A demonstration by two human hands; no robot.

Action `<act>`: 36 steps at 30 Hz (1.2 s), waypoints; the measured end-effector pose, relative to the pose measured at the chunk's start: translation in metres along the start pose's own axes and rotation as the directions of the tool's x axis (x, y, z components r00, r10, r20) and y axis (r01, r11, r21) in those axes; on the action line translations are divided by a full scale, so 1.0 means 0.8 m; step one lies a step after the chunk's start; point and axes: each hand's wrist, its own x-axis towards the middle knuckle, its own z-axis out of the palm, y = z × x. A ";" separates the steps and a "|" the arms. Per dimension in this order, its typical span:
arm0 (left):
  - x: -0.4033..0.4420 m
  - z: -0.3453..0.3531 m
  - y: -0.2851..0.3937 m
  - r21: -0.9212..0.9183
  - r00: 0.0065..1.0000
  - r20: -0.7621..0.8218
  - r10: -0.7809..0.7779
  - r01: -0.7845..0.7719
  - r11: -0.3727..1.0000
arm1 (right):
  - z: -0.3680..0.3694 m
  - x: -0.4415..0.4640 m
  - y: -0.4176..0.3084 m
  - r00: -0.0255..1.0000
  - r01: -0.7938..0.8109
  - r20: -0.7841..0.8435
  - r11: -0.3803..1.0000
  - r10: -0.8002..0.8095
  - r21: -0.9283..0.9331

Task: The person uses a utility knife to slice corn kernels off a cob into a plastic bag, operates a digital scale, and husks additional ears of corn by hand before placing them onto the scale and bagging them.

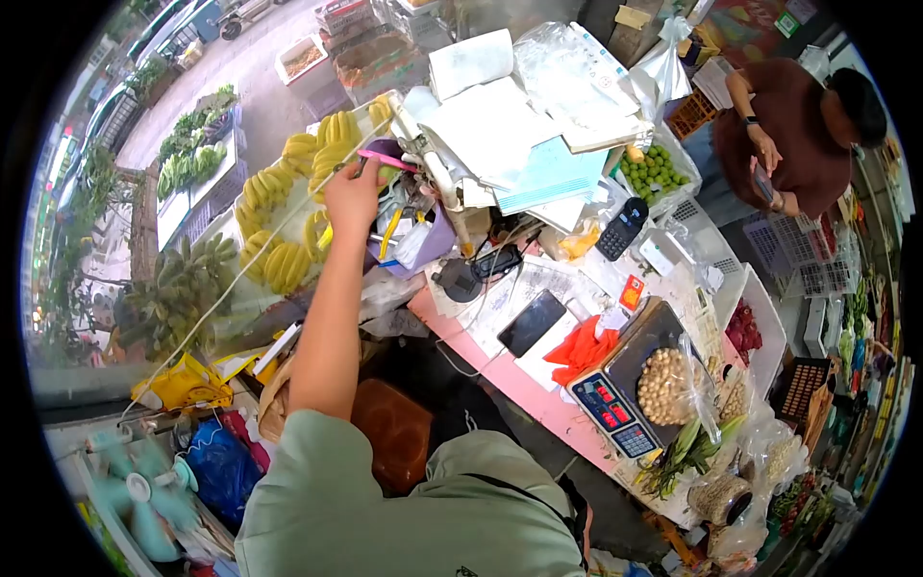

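The writing on the scale (623, 415) is red digits, but they are too small to read; the printed lines on the blue sheet (552, 175) are also too small. The left hand (352, 195) is mostly closed, with its fingers around one end of a pink item (389, 160), above the purple basket (437, 237) of small things. The right hand is out of view, so I cannot tell its state. Yellow bananas (252, 204) lie to the left of the left hand. To its right, papers (486, 125) are piled. Nearer to the body, a black smartphone (532, 323) lies on the pink bench (558, 414), and a red bag (583, 348) is between it and the scale, which carries a clear bag of pale round pieces (665, 387).
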 end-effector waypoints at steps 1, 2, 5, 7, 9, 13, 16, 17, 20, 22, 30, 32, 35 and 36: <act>0.016 0.010 0.005 -0.230 0.947 0.172 -0.270 0.305 0.924 | 0.001 0.004 -0.003 0.999 0.053 0.006 0.996 -0.053 0.067; 0.028 0.018 0.009 -0.375 0.797 0.394 -0.457 0.594 0.712 | 0.005 0.008 -0.005 0.994 0.104 0.009 0.986 -0.106 0.134; 0.057 0.018 -0.009 -0.401 0.798 0.329 -0.505 0.602 0.691 | 0.041 -0.004 0.026 0.971 0.224 0.046 0.963 -0.233 0.146; 0.051 0.035 -0.016 -0.427 0.793 0.347 -0.500 0.609 0.669 | 0.043 0.022 0.098 0.981 0.159 0.056 0.939 -0.185 0.306; 0.035 0.019 -0.006 -0.664 0.896 0.281 -0.345 0.441 0.604 | 0.044 0.064 0.210 0.969 0.107 0.112 0.787 -0.219 0.608; -0.002 -0.017 0.026 -0.740 0.958 0.179 -0.226 0.282 0.611 | 0.052 0.019 0.084 0.997 0.066 0.021 0.964 -0.073 0.256; -0.029 -0.050 0.051 -0.791 0.972 0.201 -0.124 0.236 0.564 | 0.049 0.001 0.005 0.999 0.052 0.002 0.987 -0.053 0.154; -0.040 -0.059 0.065 -0.815 0.969 0.240 -0.063 0.236 0.529 | 0.049 -0.002 -0.025 0.998 0.056 0.000 0.991 -0.056 0.123; -0.081 -0.073 0.100 -0.794 0.941 0.335 0.034 0.263 0.548 | 0.054 0.000 -0.126 0.993 0.118 -0.009 0.991 -0.118 0.066; -0.124 -0.073 0.116 -0.776 0.893 0.438 0.105 0.316 0.545 | 0.055 0.014 -0.191 0.964 0.266 -0.015 0.961 -0.266 0.079; -0.327 -0.018 0.177 -0.307 0.225 0.951 0.214 0.567 0.765 | 0.089 -0.058 -0.533 0.676 0.247 0.512 0.818 -0.530 0.520; -0.355 -0.011 0.180 -0.303 0.150 0.952 0.265 0.555 0.774 | 0.094 -0.070 -0.538 0.656 0.242 0.541 0.826 -0.526 0.509; -0.375 -0.002 0.177 -0.390 0.190 0.920 0.343 0.533 0.751 | 0.096 -0.070 -0.523 0.653 0.270 0.555 0.843 -0.515 0.465; -0.384 -0.001 0.160 -0.352 0.163 0.935 0.314 0.508 0.786 | 0.095 -0.078 -0.513 0.678 0.207 0.555 0.849 -0.483 0.485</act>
